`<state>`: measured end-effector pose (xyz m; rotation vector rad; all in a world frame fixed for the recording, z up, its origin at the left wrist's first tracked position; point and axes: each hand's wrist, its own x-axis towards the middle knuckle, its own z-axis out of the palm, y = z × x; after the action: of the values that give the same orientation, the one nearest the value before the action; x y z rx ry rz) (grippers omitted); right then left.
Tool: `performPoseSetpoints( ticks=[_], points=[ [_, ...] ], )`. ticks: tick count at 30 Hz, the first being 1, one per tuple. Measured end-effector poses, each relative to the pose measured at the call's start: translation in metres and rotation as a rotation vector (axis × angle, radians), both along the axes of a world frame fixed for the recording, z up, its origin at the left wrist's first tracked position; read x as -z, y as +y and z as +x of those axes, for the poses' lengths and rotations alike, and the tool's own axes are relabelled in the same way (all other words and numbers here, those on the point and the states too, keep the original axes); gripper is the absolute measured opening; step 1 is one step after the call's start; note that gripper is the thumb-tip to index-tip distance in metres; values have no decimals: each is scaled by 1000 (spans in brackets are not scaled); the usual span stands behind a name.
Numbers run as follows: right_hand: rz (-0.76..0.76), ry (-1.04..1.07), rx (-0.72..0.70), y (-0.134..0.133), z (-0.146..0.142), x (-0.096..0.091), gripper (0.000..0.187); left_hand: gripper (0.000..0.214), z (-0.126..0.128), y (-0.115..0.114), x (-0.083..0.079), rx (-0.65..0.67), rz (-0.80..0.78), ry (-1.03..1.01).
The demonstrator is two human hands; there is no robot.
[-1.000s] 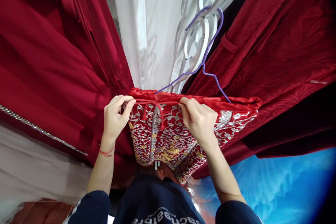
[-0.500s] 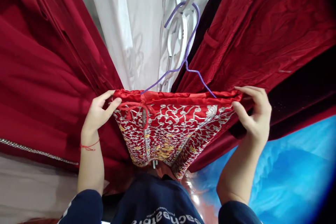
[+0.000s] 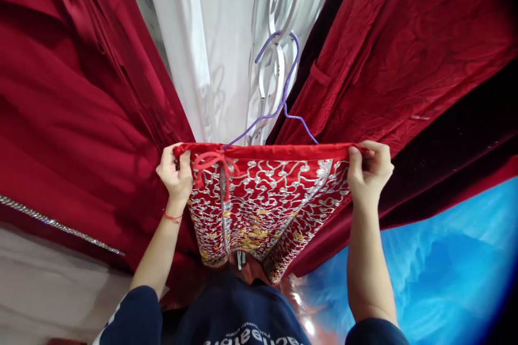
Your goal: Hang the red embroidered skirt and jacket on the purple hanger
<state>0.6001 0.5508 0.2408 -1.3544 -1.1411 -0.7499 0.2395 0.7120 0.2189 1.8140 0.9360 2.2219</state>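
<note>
A red skirt (image 3: 263,194) with silver and gold embroidery hangs from a purple wire hanger (image 3: 279,102). Its plain red waistband runs level between my hands, and a red drawstring bow (image 3: 210,161) sits near its left end. My left hand (image 3: 175,172) pinches the waistband's left end, fingers closed on the cloth. My right hand (image 3: 368,170) grips the right end the same way. The hanger's hook rises in front of a white ornamental grille (image 3: 279,54).
Dark red garments (image 3: 73,108) hang close on the left, one with a silver trim line. Red velvet garments (image 3: 404,54) hang on the right. A white curtain (image 3: 210,48) is behind. A blue surface (image 3: 445,269) lies at lower right.
My right hand slid from the middle of the waistband out to its right end and closed on it. My left hand tightened on the left end. The waistband is now stretched flat.
</note>
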Motion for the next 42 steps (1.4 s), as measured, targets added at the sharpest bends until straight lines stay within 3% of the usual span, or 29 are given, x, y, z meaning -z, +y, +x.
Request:
performPoseSetpoints(
  ticks=[3, 6, 9, 11, 14, 19, 23, 27, 30, 34, 39, 42],
  points=[
    [27, 40, 1, 1, -10, -5, 14, 33, 8, -5, -6, 95, -149, -156],
    [18, 108, -64, -3, -11, -10, 15, 31, 5, -5, -14, 267, -232, -158],
    [-62, 137, -173, -9, -5, -15, 17, 29, -10, -2, -23, 438, -271, 28],
    [-155, 56, -237, -14, 1, -19, 18, 32, -23, 1, -29, 480, -249, 218],
    [-271, -126, -277, -21, 8, -27, 16, 25, -39, 3, -34, 456, -205, 441],
    [-381, -269, -221, -21, 17, -37, 26, 21, -46, 5, -38, 309, -147, 545],
    [-392, -283, -209, -19, 27, -40, 39, 20, -46, 7, -41, 122, -78, 642],
    [-358, -209, -198, -17, 33, -37, 47, 19, -44, 6, -44, 60, -32, 597],
    [-321, -157, -210, -20, 31, -33, 44, 20, -36, -7, -42, 7, 12, 514],
    [-320, -129, -276, -27, 29, -32, 30, 36, -10, -42, -38, -154, 123, 439],
    [-261, -188, -330, -31, 25, -39, 20, 40, 22, -72, -40, -187, -83, 479],
    [-204, -190, -287, -31, 15, -39, 17, 29, 20, -73, -50, -41, -206, 460]
  ],
)
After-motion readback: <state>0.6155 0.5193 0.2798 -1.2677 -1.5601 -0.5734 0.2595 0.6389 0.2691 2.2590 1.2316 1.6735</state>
